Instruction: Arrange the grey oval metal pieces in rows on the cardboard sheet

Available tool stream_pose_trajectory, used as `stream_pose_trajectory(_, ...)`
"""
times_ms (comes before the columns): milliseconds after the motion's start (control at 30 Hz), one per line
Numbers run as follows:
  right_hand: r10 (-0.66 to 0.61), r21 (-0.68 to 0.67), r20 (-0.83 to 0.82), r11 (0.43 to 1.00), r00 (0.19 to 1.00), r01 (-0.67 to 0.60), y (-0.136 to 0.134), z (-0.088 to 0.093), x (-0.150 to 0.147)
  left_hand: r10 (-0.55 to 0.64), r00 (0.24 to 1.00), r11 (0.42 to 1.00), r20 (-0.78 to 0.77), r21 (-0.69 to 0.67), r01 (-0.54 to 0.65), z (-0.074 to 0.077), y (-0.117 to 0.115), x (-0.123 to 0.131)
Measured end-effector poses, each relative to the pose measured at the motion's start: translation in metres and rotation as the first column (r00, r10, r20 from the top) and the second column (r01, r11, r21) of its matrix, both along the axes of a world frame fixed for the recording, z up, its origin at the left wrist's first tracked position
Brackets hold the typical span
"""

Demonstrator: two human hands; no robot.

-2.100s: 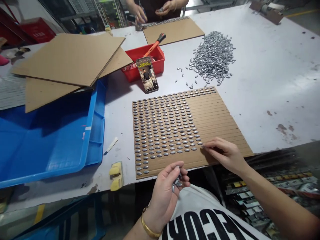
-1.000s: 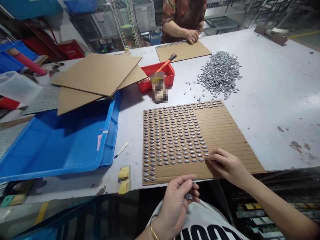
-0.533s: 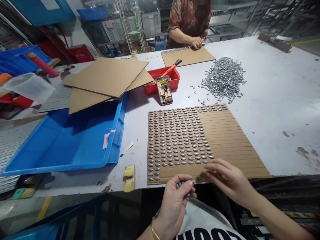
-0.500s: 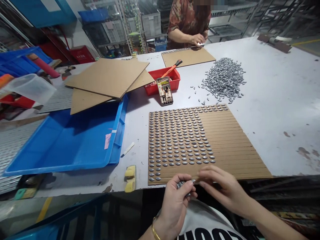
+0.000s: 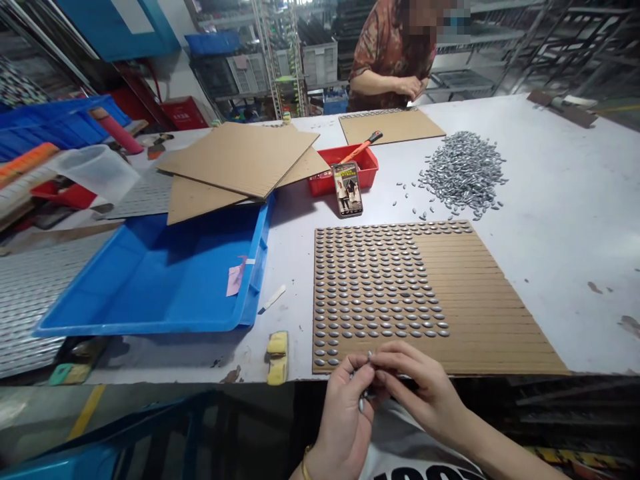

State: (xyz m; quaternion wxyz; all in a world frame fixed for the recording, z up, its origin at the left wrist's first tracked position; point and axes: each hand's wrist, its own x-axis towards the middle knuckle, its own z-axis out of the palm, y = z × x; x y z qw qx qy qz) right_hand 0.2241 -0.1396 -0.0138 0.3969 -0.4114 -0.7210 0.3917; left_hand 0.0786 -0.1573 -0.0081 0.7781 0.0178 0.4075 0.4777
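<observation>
Spindle-shaped metal pieces (image 5: 362, 403) are gripped in the curled left hand (image 5: 344, 419), one being pinched by the right hand (image 5: 419, 393), above the near edge of the grooved cardboard sheet (image 5: 493, 320), partly filled with rows

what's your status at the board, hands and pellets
Left hand holding silver pellets; right hand fingertips at them. Grooved cardboard sheet, left part rowed with pellets. Both hands over its near edge.

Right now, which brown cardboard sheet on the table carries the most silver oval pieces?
The sheet nearest the person's left hand: rows cover its left part; the far sheet shows one edge row.
</observation>
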Motion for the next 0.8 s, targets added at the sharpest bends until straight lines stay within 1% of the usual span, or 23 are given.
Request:
stream_pose_trajectory(100, 0.065, 0.009, 0.049, 0.998, 0.997, -0.066, 0.004, 0.001, -0.002, -0.024, 0.999, 1.000, 0.037, -0.017, 0.025, -0.002, 0.000, -0.003)
stream_pose_trajectory(200, 0.093, 0.013, 0.114, 0.995, 0.989, -0.095, 0.008, 0.002, -0.003, -0.029, 0.999, 0.999, 0.027, -0.024, 0.029, -0.004, -0.001, -0.006)
stream_pose_trajectory(367, 0.044, 0.079, 0.188, 0.995, 0.981, -0.059, 0.011, -0.001, -0.004, -0.062, 0.998, 0.998, 0.017, -0.023, 0.062, -0.006, -0.003, -0.013)
stream_pose_trajectory(467, 0.033, 0.043, 0.216, 0.998, 0.976, -0.043, 0.011, -0.004, -0.002, -0.076, 0.997, 0.997, 0.001, -0.031, 0.076, -0.009, -0.005, -0.016)
stream_pose_trajectory(567, 0.057, -0.029, 0.215, 0.998, 0.975, -0.052, 0.012, -0.007, -0.002, -0.098, 0.995, 0.995, -0.012, -0.030, 0.098, -0.010, -0.007, -0.019)
stream_pose_trajectory(667, 0.063, -0.076, 0.169, 0.996, 0.984, -0.051, 0.012, -0.006, -0.002, -0.122, 0.992, 0.992, -0.004, -0.038, 0.122, -0.006, -0.008, -0.023)
stream_pose_trajectory(733, 0.033, -0.062, 0.144, 0.998, 0.989, -0.024, 0.012, -0.006, -0.002, -0.118, 0.993, 0.989, -0.027, -0.089, 0.116, -0.002, -0.008, -0.028)
stream_pose_trajectory(800, -0.004, -0.015, 0.138, 1.000, 0.990, 0.007, 0.011, -0.007, -0.002, -0.066, 0.992, 0.989, -0.103, -0.140, 0.051, 0.002, -0.009, -0.034)
